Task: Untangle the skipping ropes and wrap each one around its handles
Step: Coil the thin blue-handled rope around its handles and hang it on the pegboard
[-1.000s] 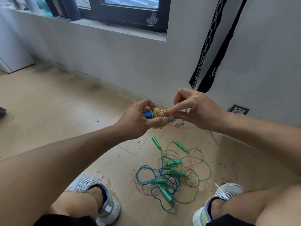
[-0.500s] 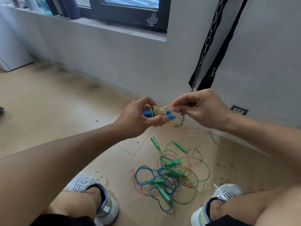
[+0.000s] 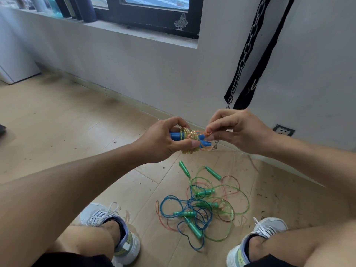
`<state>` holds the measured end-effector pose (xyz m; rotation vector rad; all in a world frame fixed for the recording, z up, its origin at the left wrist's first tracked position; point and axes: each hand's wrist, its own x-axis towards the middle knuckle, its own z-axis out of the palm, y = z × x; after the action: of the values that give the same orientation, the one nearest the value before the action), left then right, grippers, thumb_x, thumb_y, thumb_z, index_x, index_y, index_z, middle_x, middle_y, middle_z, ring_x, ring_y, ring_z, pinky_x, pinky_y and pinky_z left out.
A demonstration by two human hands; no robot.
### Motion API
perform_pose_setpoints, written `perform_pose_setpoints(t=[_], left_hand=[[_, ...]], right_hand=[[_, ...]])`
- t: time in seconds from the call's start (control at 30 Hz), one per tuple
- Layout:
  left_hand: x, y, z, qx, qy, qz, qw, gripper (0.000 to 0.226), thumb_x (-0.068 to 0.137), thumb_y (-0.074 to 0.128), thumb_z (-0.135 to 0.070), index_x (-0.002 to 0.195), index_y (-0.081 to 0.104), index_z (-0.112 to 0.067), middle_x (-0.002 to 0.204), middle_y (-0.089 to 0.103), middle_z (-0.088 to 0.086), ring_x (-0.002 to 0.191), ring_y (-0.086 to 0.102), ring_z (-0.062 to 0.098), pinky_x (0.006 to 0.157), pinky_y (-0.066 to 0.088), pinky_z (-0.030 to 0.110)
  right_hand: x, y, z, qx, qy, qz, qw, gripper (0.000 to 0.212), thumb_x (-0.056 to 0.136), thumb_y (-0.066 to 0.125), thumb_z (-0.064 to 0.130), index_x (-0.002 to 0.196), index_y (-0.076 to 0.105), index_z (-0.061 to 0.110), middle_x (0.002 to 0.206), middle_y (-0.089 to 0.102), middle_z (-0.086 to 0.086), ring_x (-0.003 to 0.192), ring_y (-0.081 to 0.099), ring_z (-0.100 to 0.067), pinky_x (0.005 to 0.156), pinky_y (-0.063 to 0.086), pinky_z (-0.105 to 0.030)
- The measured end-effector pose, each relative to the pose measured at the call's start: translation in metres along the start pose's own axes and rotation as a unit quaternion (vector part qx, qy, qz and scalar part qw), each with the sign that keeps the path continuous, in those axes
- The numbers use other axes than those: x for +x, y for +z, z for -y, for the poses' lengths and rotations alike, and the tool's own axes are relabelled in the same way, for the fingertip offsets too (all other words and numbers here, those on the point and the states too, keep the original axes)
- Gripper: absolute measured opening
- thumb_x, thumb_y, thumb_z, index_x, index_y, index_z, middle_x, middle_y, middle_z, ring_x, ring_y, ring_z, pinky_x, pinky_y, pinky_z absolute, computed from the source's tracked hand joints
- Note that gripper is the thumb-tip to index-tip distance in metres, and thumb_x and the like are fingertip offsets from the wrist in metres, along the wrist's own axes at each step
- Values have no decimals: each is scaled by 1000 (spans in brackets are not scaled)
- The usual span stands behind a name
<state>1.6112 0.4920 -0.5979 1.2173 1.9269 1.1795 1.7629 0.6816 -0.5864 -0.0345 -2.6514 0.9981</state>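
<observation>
My left hand [image 3: 165, 140] grips a pair of blue handles [image 3: 176, 136] held side by side, with a clear orange rope [image 3: 189, 134] coiled many times around them. My right hand [image 3: 234, 132] pinches the loose end of that orange rope just above the right tips of the handles. Both hands are raised above the floor. Below them on the wooden floor lies a tangle of skipping ropes [image 3: 202, 207]: green, blue and pinkish cords knotted together with several green handles [image 3: 193, 228] among them.
My two feet in grey sneakers [image 3: 115, 228] flank the tangle on the wooden floor [image 3: 57, 120]. A chain and black strap [image 3: 248, 54] hang against the grey wall behind my hands. A wall socket [image 3: 283, 130] sits low at the right.
My right hand has moved from pressing a finger along the bundle to pinching the orange rope's end at the handle tips. The left hand keeps its hold on the bundle.
</observation>
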Motion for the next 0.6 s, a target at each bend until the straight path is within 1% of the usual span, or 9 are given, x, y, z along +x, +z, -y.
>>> perform_pose_setpoints(t=[0.07, 0.13, 0.17, 0.27, 0.3, 0.37, 0.47, 0.53, 0.6], left_hand=[[0, 1, 0, -7, 8, -2, 1000, 46, 67, 76, -50, 102, 61, -24, 86, 76, -5, 73, 73, 12, 58, 53, 21], [0, 1, 0, -29, 7, -11, 999, 42, 68, 76, -46, 100, 61, -24, 86, 76, -4, 72, 71, 13, 59, 53, 20], [0, 1, 0, -36, 5, -15, 999, 41, 69, 76, -46, 100, 61, -25, 86, 76, -5, 71, 70, 12, 60, 53, 20], [0, 0, 0, -37, -4, -16, 999, 42, 69, 74, -47, 103, 61, -25, 84, 75, -9, 66, 67, 4, 61, 52, 20], [1, 0, 1, -43, -8, -15, 999, 43, 69, 74, -47, 104, 62, -24, 84, 75, -10, 66, 66, 5, 61, 53, 21], [1, 1, 1, -61, -18, -14, 998, 46, 69, 73, -49, 106, 63, -23, 86, 75, -9, 68, 65, 7, 64, 53, 24], [2, 2, 2, -66, -20, -19, 997, 43, 73, 74, -47, 106, 63, -22, 85, 75, -8, 67, 64, 5, 63, 53, 20], [3, 3, 3, -67, -25, -23, 997, 40, 76, 73, -45, 106, 63, -21, 81, 74, -10, 64, 63, 2, 61, 52, 18], [4, 2, 4, -72, -31, -23, 997, 40, 76, 72, -44, 106, 63, -20, 79, 73, -11, 62, 62, 0, 59, 50, 17]], right_hand=[[0, 0, 2, 32, 8, -4, 999, 15, 80, 77, 27, 95, 80, 27, 92, 72, 2, 82, 69, -26, 74, 58, -51], [1, -2, 2, 98, 41, 7, 994, 18, 80, 76, 23, 97, 80, 23, 93, 75, -3, 83, 71, -27, 77, 61, -46], [2, -4, 2, 133, 59, 20, 989, 20, 80, 75, 22, 99, 80, 20, 94, 76, -6, 84, 73, -27, 78, 61, -42], [1, -6, 0, 209, 109, 54, 970, 26, 81, 72, 19, 106, 78, 15, 102, 78, -12, 92, 74, -35, 82, 63, -42], [1, -6, 0, 232, 123, 62, 963, 27, 82, 71, 17, 109, 77, 14, 103, 78, -13, 93, 75, -35, 83, 63, -40], [0, -4, 3, 307, 174, 75, 933, 29, 83, 70, 14, 111, 76, 12, 104, 77, -14, 90, 75, -30, 81, 63, -34], [1, -3, 6, 418, 263, 76, 866, 28, 78, 70, 10, 104, 78, 11, 99, 77, -18, 78, 76, -23, 73, 63, -29], [2, -4, 6, 432, 291, 73, 850, 28, 76, 72, 10, 103, 77, 11, 97, 76, -17, 75, 75, -22, 72, 63, -29], [2, -4, 6, 434, 297, 70, 847, 34, 74, 72, 7, 108, 73, 9, 96, 76, -16, 74, 75, -20, 73, 63, -29]])
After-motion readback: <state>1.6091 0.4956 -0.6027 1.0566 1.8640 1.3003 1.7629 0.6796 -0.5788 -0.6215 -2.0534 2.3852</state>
